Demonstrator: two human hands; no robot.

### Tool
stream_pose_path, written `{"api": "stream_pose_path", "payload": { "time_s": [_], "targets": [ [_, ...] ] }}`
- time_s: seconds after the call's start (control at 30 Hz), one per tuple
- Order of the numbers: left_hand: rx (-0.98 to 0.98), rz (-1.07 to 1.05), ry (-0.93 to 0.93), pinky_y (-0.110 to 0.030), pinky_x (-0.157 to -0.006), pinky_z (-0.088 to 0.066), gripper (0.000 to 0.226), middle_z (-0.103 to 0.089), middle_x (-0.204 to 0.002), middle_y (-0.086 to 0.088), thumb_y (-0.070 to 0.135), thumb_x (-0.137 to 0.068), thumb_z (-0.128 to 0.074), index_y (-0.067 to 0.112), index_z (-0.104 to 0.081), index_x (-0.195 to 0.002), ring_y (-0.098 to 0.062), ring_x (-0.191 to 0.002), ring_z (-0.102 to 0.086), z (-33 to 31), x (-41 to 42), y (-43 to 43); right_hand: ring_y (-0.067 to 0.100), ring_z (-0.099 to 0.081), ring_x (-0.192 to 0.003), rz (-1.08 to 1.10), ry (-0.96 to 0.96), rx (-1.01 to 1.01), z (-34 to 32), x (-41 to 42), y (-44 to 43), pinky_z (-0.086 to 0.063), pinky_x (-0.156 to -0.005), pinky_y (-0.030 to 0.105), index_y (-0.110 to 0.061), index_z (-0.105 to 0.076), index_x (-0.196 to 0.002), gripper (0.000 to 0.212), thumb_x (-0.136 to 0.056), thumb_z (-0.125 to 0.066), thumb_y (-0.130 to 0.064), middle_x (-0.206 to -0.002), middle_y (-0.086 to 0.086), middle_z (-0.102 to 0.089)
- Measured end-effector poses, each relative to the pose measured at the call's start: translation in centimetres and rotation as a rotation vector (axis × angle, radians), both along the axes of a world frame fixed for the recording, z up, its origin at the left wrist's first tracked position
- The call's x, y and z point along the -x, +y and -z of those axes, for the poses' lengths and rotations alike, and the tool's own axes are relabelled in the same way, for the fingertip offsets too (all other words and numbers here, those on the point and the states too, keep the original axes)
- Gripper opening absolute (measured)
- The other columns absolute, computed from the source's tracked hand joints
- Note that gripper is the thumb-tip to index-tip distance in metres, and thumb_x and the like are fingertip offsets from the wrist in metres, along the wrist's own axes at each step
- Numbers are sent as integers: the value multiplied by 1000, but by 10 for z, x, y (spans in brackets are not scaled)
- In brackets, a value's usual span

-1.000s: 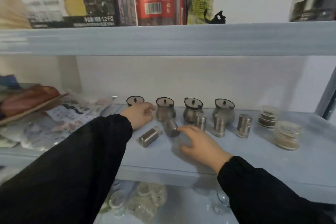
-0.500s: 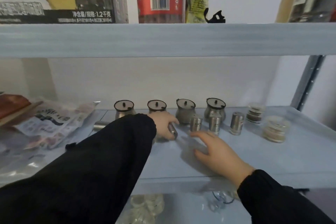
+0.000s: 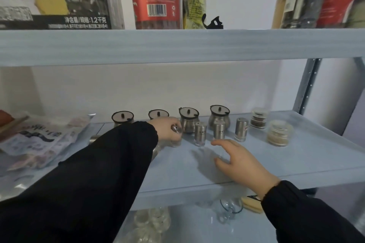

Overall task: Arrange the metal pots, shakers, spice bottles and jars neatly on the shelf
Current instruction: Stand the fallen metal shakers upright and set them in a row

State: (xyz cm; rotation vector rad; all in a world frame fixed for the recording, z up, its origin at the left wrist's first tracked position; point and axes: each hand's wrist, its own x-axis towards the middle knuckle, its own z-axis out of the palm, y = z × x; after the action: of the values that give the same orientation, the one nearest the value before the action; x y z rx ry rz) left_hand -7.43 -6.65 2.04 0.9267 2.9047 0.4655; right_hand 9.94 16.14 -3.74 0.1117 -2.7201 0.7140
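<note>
Your left hand (image 3: 166, 130) is clamped round the held shaker (image 3: 176, 128), fingers curled over its steel top. Its clear base pokes out under your knuckles, and I can't tell if it touches the shelf (image 3: 296, 160). Your right hand (image 3: 237, 158) is loose and open with the fingers spread, low over the board at about 4 o'clock from the left one. The two hands are apart.

What's crowding you: at 12 o'clock from the left hand there's the back row of metal pots. The first pot (image 3: 122, 119) is half behind your left sleeve (image 3: 98, 173), and the second pot (image 3: 158, 114) shows only its lid above your knuckles. The third pot (image 3: 188, 119) sits just beside the held shaker at 2 o'clock, and the fourth pot (image 3: 219, 114) is further right.

At 3 o'clock from the left hand stand three upright shakers in a row. The near shaker (image 3: 200, 132) is closest, the middle shaker (image 3: 219, 130) is just past your right thumb at its 12 o'clock, and the far shaker (image 3: 241, 129) ends the row. Beyond it, at 1 o'clock from the right hand, are the back jar (image 3: 258, 118) and the front jar (image 3: 279, 133).

At 9 o'clock from the left hand a lying shaker (image 3: 94, 138) peeks out from behind the sleeve, next to a heap of food packets (image 3: 39, 138).
</note>
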Motion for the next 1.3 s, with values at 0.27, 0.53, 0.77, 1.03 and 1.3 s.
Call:
{"api": "stream_pose_path", "payload": {
  "time_s": [0.27,0.53,0.77,1.03,1.3],
  "targets": [
    [-98,-89,-67,-39,-74,-57,36,-70,-86,4,61,-80,-58,26,-67,-85,-19,-81,-69,3,-8,-11,6,-48,-122,2,-9,21,-3,-7,8,-31,-94,16,-36,-49,-137,47,-91,-61,-35,-139,-12,-49],
    [-118,-153,12,-31,-86,-50,33,-63,-99,13,56,-77,-68,33,-67,-102,-8,-96,-59,-6,-18,-11,0,-45,-114,-21,5,45,-5,-13,26,-37,-97,19,-40,-50,-136,47,-91,-61,-35,-139,-13,-49],
    [-198,-129,-37,-27,-95,-46,36,-65,-115,13,38,-83,-68,33,-63,-119,-7,-104,-58,-3,-21,-8,1,-46,-109,-44,8,57,-2,-17,34,-36,-91,19,-39,-50,-134,45,-91,-61,-33,-135,-12,-50],
    [-344,-186,-123,-37,-93,-53,36,-68,-115,4,38,-83,-72,30,-67,-117,-14,-103,-66,4,-22,-9,0,-46,-106,-45,1,58,-1,-19,39,-34,-88,17,-40,-50,-133,43,-91,-61,-35,-133,-14,-50],
    [-271,-180,-59,-35,-100,-48,38,-66,-123,1,44,-84,-64,34,-64,-121,-15,-113,-60,4,-20,2,-3,-44,-108,-36,1,61,-1,-21,47,-32,-90,15,-39,-50,-133,44,-91,-62,-34,-131,-18,-48]
  ]
}}
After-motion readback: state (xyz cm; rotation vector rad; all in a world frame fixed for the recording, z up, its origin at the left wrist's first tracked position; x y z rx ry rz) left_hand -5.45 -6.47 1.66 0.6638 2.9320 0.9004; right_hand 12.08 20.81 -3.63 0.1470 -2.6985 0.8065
